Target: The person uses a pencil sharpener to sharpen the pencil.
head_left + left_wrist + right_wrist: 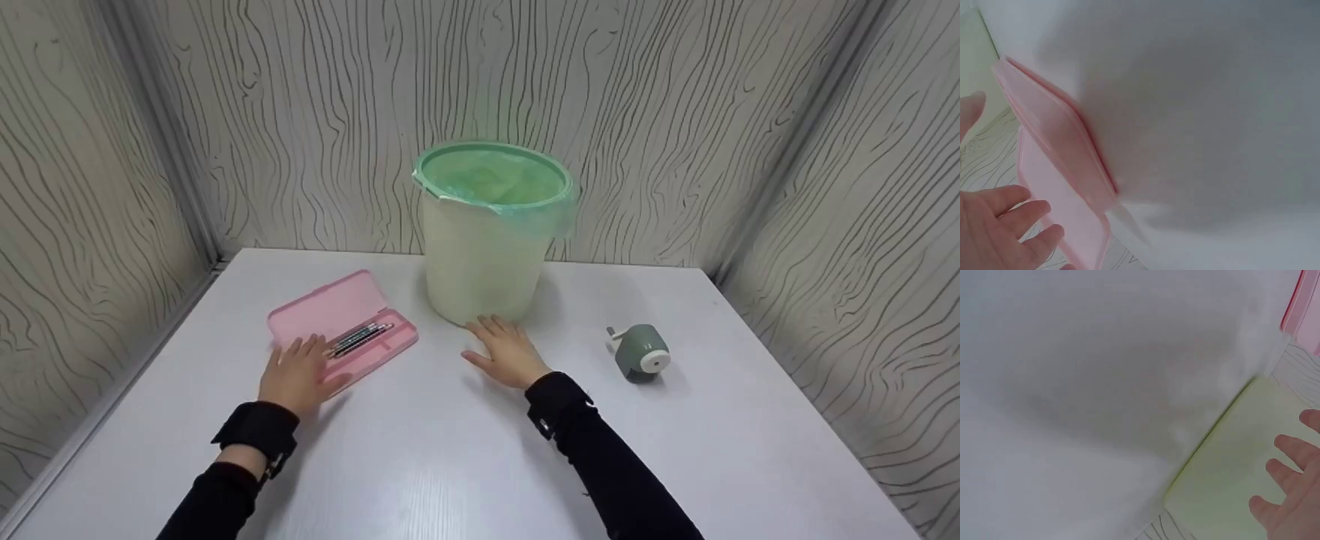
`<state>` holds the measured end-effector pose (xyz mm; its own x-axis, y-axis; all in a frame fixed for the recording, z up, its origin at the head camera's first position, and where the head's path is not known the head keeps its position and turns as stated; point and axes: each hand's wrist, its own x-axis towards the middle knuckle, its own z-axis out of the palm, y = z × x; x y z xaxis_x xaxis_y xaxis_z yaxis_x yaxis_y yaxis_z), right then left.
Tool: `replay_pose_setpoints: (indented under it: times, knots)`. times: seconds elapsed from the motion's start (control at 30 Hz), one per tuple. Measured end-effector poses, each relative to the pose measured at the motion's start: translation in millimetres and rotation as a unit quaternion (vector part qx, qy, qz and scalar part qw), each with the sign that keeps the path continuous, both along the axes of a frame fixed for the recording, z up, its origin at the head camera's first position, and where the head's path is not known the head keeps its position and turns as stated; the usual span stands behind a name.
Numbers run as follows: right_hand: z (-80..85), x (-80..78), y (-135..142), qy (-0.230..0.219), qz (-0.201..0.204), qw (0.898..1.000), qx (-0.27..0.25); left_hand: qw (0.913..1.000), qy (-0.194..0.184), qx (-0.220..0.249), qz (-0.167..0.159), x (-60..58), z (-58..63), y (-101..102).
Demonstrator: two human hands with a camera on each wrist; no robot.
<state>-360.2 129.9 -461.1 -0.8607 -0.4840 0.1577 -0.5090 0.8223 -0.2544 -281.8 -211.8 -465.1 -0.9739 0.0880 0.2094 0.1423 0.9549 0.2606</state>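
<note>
My left hand [294, 379] is over the near left end of an open pink pencil case [379, 365], fingers spread and holding nothing. Several dark patterned pencils [361, 340] lie in the case, whose lid [330, 306] is folded back toward the wall. In the left wrist view the spread fingers [1023, 216] overlap the pink lid. My right hand [510, 354], its fingers loosely extended and nothing in them, is just in front of the base of a pale bin [484, 259]. The right wrist view shows its fingers in front of the bin's side [1224, 472].
A green plastic bag [487, 176] lines the bin and folds over its green rim. To the right stands a grey-green crank pencil sharpener [641, 352]. The white table [420, 457] meets wood-grain panels [315, 127] at the back and sides.
</note>
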Motion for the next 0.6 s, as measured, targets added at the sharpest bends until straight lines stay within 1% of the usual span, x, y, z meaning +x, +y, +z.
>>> replay_pose_setpoints:
  times: [0.17, 0.33, 0.43, 0.6]
  knots:
    - [-1.4, -5.1, -23.4, 0.014, 0.031, 0.999, 0.017, 0.9998, 0.014, 0.008, 0.007, 4.7, -1.0, -5.5]
    - [1.5, -10.5, -49.6, 0.032, 0.062, 0.997, 0.034, 0.9994, 0.026, 0.015, 0.016, 4.6, -5.2, -10.9]
    - [2.8, -14.2, -65.6, 0.045, 0.078, 0.995, 0.039, 0.9995, 0.022, 0.013, 0.016, 3.9, -5.5, -11.6]
    - [3.8, -18.3, -90.4, 0.061, 0.101, 0.992, 0.053, 0.9998, 0.009, 0.005, 0.018, 2.4, -4.3, -7.3]
